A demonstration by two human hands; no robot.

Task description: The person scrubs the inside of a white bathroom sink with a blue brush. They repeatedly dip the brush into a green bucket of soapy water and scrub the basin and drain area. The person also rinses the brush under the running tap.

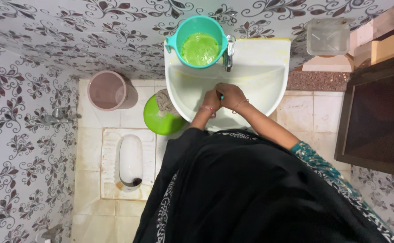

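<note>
Hands meet low in the white basin (pixel 269 85): the right hand (pixel 232 96) grips a small teal-tipped tool (pixel 222 96), the left hand (pixel 211 100) curls against it. Scrubbing probably goes best in short strokes under the tap (pixel 228 54), clear of the teal mug (pixel 200 41).

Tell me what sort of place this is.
A small bathroom, most likely: a white wash basin with a tap, a squat toilet set into the tiled floor, and a pink bucket beside it.

Mug (pixel 199 42) on basin (pixel 269 67) rim left of tap (pixel 229 53); bucket (pixel 161 118) prob. below basin's left.
</note>
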